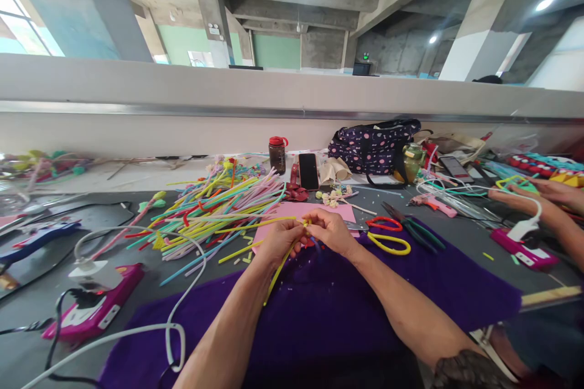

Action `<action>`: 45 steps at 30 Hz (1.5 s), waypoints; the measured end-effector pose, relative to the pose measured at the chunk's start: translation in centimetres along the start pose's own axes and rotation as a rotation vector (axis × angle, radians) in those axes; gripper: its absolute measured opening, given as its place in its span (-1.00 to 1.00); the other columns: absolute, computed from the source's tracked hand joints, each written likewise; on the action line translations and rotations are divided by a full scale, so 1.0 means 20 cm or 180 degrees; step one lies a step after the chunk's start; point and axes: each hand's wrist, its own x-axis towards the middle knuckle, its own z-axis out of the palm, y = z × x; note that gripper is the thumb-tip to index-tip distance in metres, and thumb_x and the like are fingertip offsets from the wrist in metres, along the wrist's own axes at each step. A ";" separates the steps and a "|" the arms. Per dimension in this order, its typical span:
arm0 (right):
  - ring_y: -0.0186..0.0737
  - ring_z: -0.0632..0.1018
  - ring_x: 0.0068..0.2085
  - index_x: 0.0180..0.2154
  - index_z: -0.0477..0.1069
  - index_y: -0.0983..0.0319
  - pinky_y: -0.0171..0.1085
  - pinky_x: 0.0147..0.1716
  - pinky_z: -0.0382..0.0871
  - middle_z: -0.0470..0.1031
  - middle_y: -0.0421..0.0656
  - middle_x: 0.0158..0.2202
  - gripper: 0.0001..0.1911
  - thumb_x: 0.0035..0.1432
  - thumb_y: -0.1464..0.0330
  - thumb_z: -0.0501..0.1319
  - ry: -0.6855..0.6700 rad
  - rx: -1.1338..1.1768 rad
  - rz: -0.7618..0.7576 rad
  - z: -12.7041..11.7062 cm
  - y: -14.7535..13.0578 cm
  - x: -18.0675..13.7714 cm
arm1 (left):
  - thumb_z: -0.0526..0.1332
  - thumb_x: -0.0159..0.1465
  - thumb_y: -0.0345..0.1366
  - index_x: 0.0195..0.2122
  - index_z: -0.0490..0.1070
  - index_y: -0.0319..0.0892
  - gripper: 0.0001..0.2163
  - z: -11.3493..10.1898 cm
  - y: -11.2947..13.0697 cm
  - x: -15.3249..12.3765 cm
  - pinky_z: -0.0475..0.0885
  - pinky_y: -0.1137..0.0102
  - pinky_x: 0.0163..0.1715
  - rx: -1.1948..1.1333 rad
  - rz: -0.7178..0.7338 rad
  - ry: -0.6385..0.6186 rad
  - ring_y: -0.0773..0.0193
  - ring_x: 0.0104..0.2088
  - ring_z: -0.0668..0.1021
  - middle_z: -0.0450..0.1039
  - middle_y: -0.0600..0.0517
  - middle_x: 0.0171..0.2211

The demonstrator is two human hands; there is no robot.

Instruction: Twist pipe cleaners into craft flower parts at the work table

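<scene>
The left hand [283, 240] and right hand [335, 233] pinch a yellow stem [278, 275] between their fingers [319, 216] over purple cloth [319, 316]

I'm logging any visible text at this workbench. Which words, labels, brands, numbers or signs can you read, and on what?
No text is legible.
Red-lidded bottle: faint marks, too small.
Green lit sign in the background: too small.
White sign on the pillar: too blurred.
Left magenta power strip: pale patches, nothing readable.
Upright smartphone: dark screen, no readable text.
</scene>
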 end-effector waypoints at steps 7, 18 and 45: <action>-0.36 0.43 -0.47 -0.39 0.42 0.24 -0.38 -0.46 0.28 0.43 -0.22 -0.48 -0.88 0.01 0.41 0.12 0.0074 -0.0346 -0.0340 0.00 -0.02 -0.01 | 0.16 0.01 -0.30 -0.50 0.32 -0.26 -0.88 0.00 0.01 -0.01 0.13 0.60 -0.82 0.0097 0.0006 0.0080 0.49 -0.75 0.30 0.38 0.08 -0.64; -0.45 0.26 -0.70 -0.43 0.29 0.24 -0.44 -0.70 0.07 0.32 -0.29 -0.70 -0.81 0.05 0.24 0.09 0.0976 0.0850 0.0324 -0.03 0.03 0.04 | 0.24 0.02 -0.18 -0.48 0.30 -0.25 -0.78 0.03 0.02 0.00 -0.11 0.60 -0.80 -0.0254 -0.0096 -0.0056 0.58 -0.80 0.13 0.33 0.14 -0.69; -0.36 0.41 -0.57 -0.41 0.32 0.22 -0.42 -0.68 0.18 0.38 -0.26 -0.56 -0.88 0.04 0.31 0.10 0.0352 0.0203 0.0258 0.01 -0.05 -0.01 | 0.20 0.05 -0.11 -0.52 0.33 -0.26 -0.73 0.06 0.02 -0.03 -0.07 0.58 -0.77 0.0016 0.0348 0.0065 0.57 -0.76 0.13 0.26 0.16 -0.70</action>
